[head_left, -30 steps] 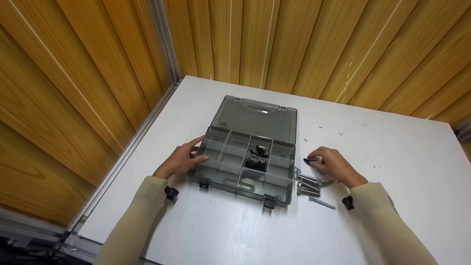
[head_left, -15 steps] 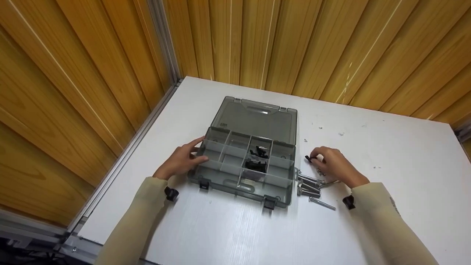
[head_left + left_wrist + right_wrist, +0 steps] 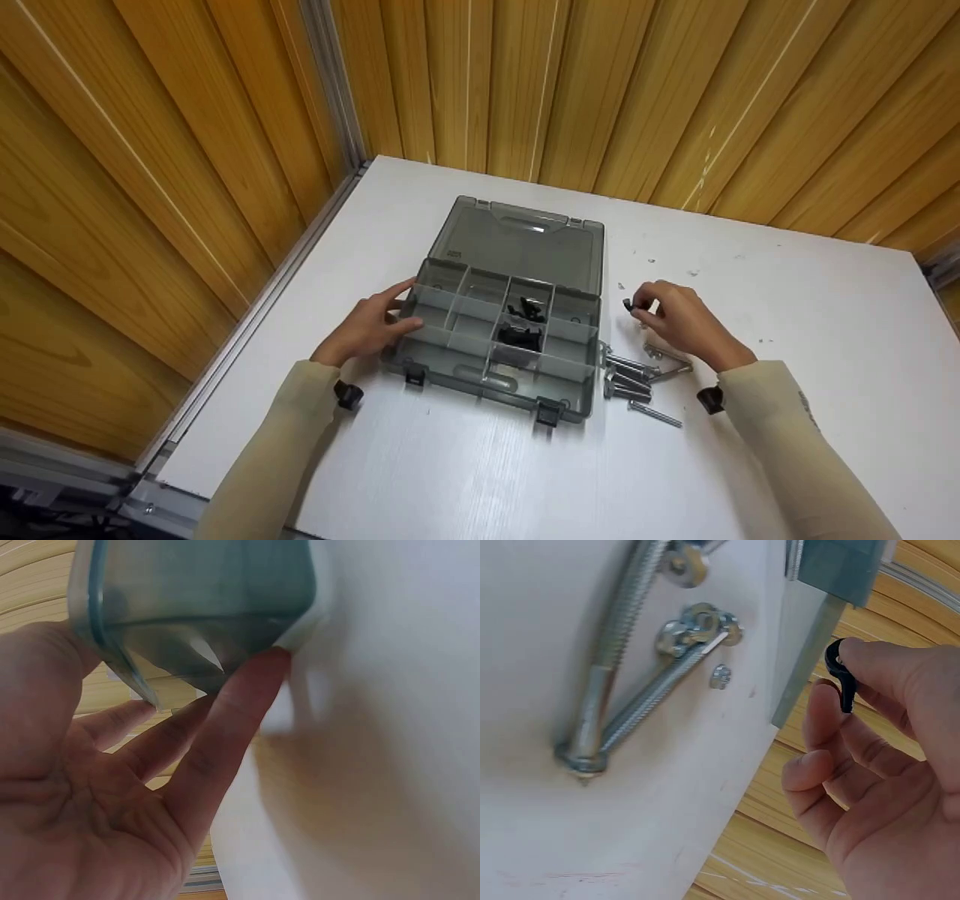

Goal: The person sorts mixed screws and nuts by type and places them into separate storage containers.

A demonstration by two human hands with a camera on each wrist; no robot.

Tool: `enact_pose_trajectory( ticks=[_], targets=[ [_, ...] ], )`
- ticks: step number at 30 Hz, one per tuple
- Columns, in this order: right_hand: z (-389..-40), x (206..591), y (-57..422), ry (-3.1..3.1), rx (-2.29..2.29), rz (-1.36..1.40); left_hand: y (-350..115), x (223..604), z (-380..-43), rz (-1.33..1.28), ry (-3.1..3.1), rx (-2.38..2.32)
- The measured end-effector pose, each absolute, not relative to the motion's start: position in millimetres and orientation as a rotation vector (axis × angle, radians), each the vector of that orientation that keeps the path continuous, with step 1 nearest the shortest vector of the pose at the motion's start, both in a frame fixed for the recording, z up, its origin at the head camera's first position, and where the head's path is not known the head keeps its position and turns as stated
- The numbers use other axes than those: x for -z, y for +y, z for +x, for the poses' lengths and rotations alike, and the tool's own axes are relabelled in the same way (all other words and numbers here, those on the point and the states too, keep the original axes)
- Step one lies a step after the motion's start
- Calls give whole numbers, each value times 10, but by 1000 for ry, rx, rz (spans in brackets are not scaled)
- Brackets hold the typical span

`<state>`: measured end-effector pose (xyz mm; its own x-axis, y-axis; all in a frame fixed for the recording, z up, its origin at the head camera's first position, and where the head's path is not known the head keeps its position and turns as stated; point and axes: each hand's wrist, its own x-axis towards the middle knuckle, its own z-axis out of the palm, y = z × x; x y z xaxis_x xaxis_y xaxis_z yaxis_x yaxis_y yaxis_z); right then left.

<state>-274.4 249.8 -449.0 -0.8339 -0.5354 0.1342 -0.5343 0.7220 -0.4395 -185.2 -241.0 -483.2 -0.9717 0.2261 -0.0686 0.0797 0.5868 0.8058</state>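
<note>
Sleeves [image 3: 266,450] of pale tan reached in from the near edge of a white table [image 3: 427,472], a black fitting [image 3: 349,395] at each cuff. Two black latches [image 3: 548,412] hung open on the near side of a smoky, see-through box [image 3: 480,388]. To its right, one thin bolt [image 3: 655,414] lay apart, a short way nearer than a loose pile of thicker bolts [image 3: 628,386]; the right wrist view showed washers [image 3: 694,626] clustered at a bolt's end and a small nut [image 3: 721,676] just beside them. At the box's left side, a person's left hand [image 3: 365,330] gripped the wall, thumb over the rim and the other fingers spread along the outside. Across from it, the right hand [image 3: 681,319] pinched a small black clip [image 3: 844,679] between thumb and forefinger, other fingers loosely bent, above the table to the right of the box and apart from it. More black parts [image 3: 521,337] sat in the third compartment from the left in both the middle and far rows. Beyond, the lid [image 3: 525,244] lay folded back; farther right, tiny scraps [image 3: 693,273] dotted the tabletop before a wood-panelled wall [image 3: 570,97].
</note>
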Motion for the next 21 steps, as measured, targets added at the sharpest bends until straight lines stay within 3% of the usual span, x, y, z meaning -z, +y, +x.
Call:
enact_pose_trajectory(
  ticks=[21],
  targets=[
    [-2794,4159,1941,2889,834,-1318,-2403,4822,-1849,246,2646,-1341]
  ],
)
